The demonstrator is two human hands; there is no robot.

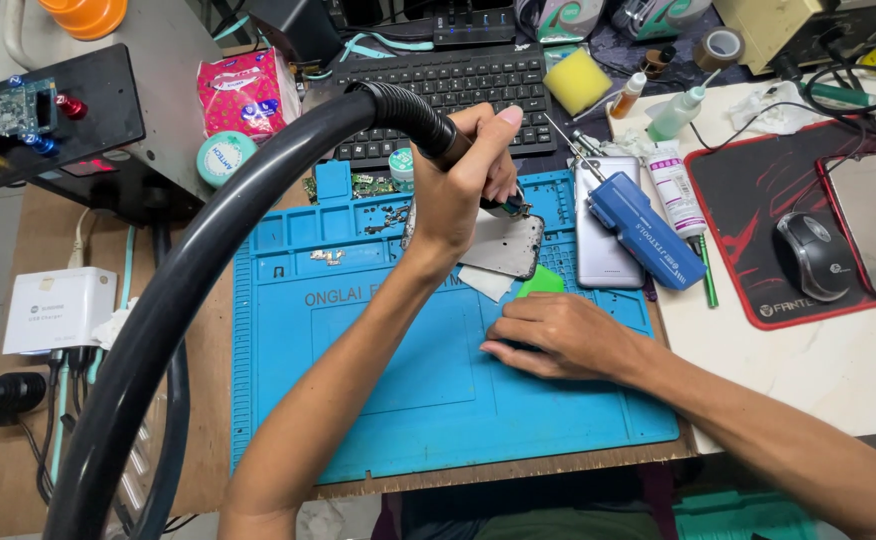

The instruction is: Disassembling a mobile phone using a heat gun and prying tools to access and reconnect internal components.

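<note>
Silver phone frame (503,245) lay on the blue silicone repair mat (438,380); left hand (463,185) gripped the black-hosed hot-air wand (258,230) nozzle-down over it, right hand (558,335) rested flat and empty, steadying the mat.

A black keyboard (448,85) sits along the bench's far edge, a yellow sponge (578,80) just beside it — toward the right edge, a black mouse (811,255) rests on a red-rimmed mousepad (758,190).
</note>
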